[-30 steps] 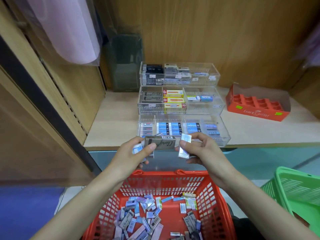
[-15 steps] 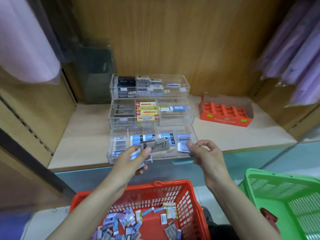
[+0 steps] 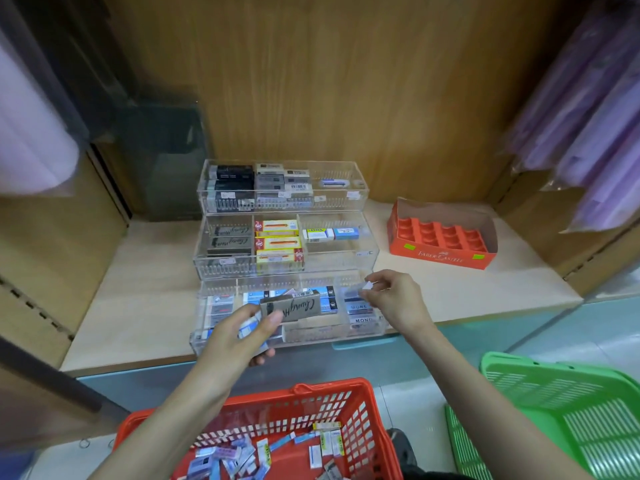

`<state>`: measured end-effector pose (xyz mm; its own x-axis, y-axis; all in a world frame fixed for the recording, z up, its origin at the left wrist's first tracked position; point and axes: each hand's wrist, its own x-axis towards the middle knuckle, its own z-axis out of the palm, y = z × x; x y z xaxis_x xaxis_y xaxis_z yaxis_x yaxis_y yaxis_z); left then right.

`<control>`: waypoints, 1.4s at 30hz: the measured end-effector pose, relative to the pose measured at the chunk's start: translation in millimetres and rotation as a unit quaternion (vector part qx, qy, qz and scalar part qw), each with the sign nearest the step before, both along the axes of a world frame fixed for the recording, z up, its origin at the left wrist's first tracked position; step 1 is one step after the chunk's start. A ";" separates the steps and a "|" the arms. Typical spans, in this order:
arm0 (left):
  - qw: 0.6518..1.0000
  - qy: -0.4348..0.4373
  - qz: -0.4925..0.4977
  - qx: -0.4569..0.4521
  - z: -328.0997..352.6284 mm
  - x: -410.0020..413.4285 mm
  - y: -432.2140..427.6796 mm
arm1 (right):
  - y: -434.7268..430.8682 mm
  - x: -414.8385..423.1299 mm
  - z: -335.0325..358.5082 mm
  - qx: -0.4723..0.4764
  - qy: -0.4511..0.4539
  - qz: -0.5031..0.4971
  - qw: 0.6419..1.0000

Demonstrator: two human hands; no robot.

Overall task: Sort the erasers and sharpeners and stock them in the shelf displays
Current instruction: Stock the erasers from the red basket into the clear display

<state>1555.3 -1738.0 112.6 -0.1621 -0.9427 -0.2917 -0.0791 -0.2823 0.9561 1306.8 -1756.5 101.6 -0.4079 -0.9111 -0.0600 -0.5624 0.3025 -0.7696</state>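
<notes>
From my feed, the wooden shelf (image 3: pixel 138 306) has bare board to the left of the clear three-tier display (image 3: pixel 363 233), and more between the display and the orange tray (image 3: pixel 443 254). The bottom edge cuts off the red basket (image 3: pixel 367 427), and the green basket (image 3: pixel 554 410) runs off the frame at right. The left hand (image 3: pixel 235 337) covers the front left of the lowest tier. Its fingers grip a grey-sleeved eraser (image 3: pixel 294 308) and curl round blue-white erasers (image 3: pixel 247 329), which are partly hidden. The right hand (image 3: pixel 398 299) pinches a small pale eraser (image 3: pixel 367 285) over the right compartment of the lowest tier. The loose erasers (image 3: pixel 235 459) in the red basket are too blurred for me to read.
</notes>
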 end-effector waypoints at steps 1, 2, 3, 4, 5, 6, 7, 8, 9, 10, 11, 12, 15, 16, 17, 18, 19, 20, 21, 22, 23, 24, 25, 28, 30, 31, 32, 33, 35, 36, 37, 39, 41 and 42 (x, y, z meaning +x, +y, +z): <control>1.000 0.000 -0.002 0.002 -0.3 0.5 -0.7 | -2.2 0.0 -1.6 0.004 0.003 0.007 1.000; 1.000 0.006 -0.008 0.003 -1.2 0.9 -1.6 | -4.4 -0.3 -2.5 0.011 0.007 0.017 1.000; 1.000 0.012 -0.016 0.004 -0.8 0.1 -1.3 | -5.7 -0.6 -3.0 0.012 0.009 0.029 0.999; 1.000 0.021 -0.022 0.006 -1.3 -0.9 -1.5 | -6.7 -0.5 -1.7 0.012 0.017 0.042 0.999; 0.999 0.028 -0.025 0.009 -1.5 -2.0 -1.5 | -7.9 -1.6 -0.5 0.009 0.050 0.060 0.997; 0.999 0.035 -0.023 0.015 -1.8 -3.0 -1.6 | -9.5 -4.0 0.7 0.004 0.115 0.086 0.990; 0.999 0.037 -0.019 0.022 -2.1 -3.8 -1.5 | -10.6 -6.4 1.5 0.004 0.186 0.115 0.976; 0.999 0.038 -0.017 0.025 -2.8 -4.2 -1.3 | -11.6 -9.4 1.3 0.007 0.250 0.140 0.958; 0.999 0.037 -0.017 0.027 -3.9 -4.1 -1.2 | -12.6 -12.0 1.2 0.010 0.300 0.159 0.941; 0.999 0.037 -0.018 0.027 -5.3 -3.2 -1.2 | -13.5 -14.1 1.1 0.014 0.336 0.176 0.925; 0.999 0.037 -0.021 0.025 -6.0 -2.3 -1.4 | -14.0 -15.3 1.1 0.025 0.365 0.190 0.911; 0.999 0.038 -0.023 0.023 -7.4 -0.8 -2.2 | -15.5 -16.1 0.5 0.035 0.393 0.198 0.897; 0.999 0.028 -0.024 0.022 -9.7 2.5 -4.1 | -20.3 -12.1 -4.9 0.032 0.437 0.187 0.879; 0.999 0.027 -0.022 0.021 -9.6 2.9 -4.3 | -21.9 -9.5 -7.9 0.031 0.442 0.179 0.878; 0.999 0.026 -0.021 0.022 -8.5 3.2 -4.1 | -22.8 -6.5 -10.4 0.034 0.443 0.168 0.880; 0.999 0.030 -0.018 0.022 -7.2 3.7 -3.7 | -23.7 -3.5 -12.2 0.033 0.442 0.159 0.882; 0.999 0.032 -0.015 0.024 -5.5 3.9 -3.6 | -23.6 -1.0 -13.3 0.033 0.446 0.149 0.882; 0.999 0.034 -0.013 0.027 -4.1 4.3 -3.8 | -23.5 1.3 -14.1 0.020 0.452 0.134 0.882; 0.999 0.034 -0.011 0.030 -2.5 5.0 -4.1 | -21.7 4.6 -13.6 0.001 0.437 0.122 0.891; 0.999 0.032 -0.010 0.029 -2.3 7.3 -4.9 | -17.3 11.0 -8.8 -0.023 0.400 0.112 0.909; 0.999 0.024 -0.012 0.027 -1.8 9.9 -5.4 | -10.4 20.3 -0.8 -0.049 0.323 0.109 0.939; 0.999 0.018 -0.018 0.023 -2.0 13.1 -6.3 | -2.6 31.8 9.2 -0.078 0.220 0.123 0.964; 0.999 0.011 -0.027 0.019 -1.4 16.1 -6.6 | 6.2 45.6 22.1 -0.094 0.110 0.163 0.976; 0.999 0.009 -0.042 0.018 1.1 24.5 -6.0 | 25.9 77.4 46.6 -0.064 -0.058 0.318 0.944; 0.998 0.014 -0.051 0.016 3.6 29.7 -4.0 | 29.2 88.5 43.8 -0.061 -0.015 0.356 0.932; 0.998 0.019 -0.056 0.013 4.7 32.7 -3.1 | 28.7 92.4 39.8 -0.075 0.013 0.352 0.933; 0.998 0.022 -0.064 0.009 5.6 36.2 -2.0 | 28.5 96.6 36.7 -0.093 0.026 0.343 0.934; 0.997 0.026 -0.075 0.004 7.4 39.6 -0.9 | 28.1 100.1 33.8 -0.107 0.026 0.332 0.937; 0.995 0.038 -0.094 -0.003 10.4 47.7 1.2 | 28.6 105.8 31.5 -0.118 -0.002 0.311 0.943; 0.994 0.048 -0.098 -0.001 12.0 51.7 2.3 | 28.7 107.9 31.8 -0.115 -0.025 0.301 0.946; 0.993 0.058 -0.099 0.001 13.9 55.4 3.6 | 28.4 110.1 31.8 -0.111 -0.046 0.295 0.948; 0.993 0.067 -0.101 -0.004 15.9 62.4 5.4 | 27.8 116.8 32.2 -0.107 -0.079 0.289 0.948; 0.993 0.063 -0.100 -0.014 16.9 68.7 5.4 | 27.2 125.0 32.2 -0.103 -0.117 0.273 0.949; 0.993 0.060 -0.096 -0.019 17.6 71.8 4.1 | 26.8 129.6 33.1 -0.104 -0.145 0.261 0.949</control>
